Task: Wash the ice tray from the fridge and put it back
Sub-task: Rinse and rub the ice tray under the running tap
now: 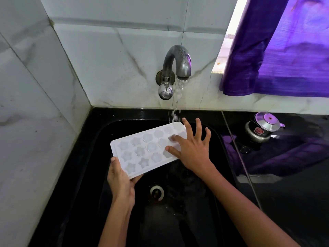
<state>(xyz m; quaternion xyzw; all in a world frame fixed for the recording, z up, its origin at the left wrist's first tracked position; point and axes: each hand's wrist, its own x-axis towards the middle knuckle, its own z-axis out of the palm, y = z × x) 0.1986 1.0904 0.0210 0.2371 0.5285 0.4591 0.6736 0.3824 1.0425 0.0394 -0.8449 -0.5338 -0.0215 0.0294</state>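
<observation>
White ice tray [142, 150], tilted, under running water.

Ice tray [142, 150] above sink [99, 139], under tap [178, 63]; cooker [261, 129] right.

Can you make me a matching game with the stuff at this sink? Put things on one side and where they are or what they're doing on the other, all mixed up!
Things:
1. white plastic ice tray
2. curved grey metal tap
3. purple cloth curtain
4. small steel pot with a lid

Places or states:
A. hangs at the window, upper right
B. stands on the black counter, right of the sink
C. held tilted over the black sink
D. pours water

Pairs: 1-C, 2-D, 3-A, 4-B
</observation>
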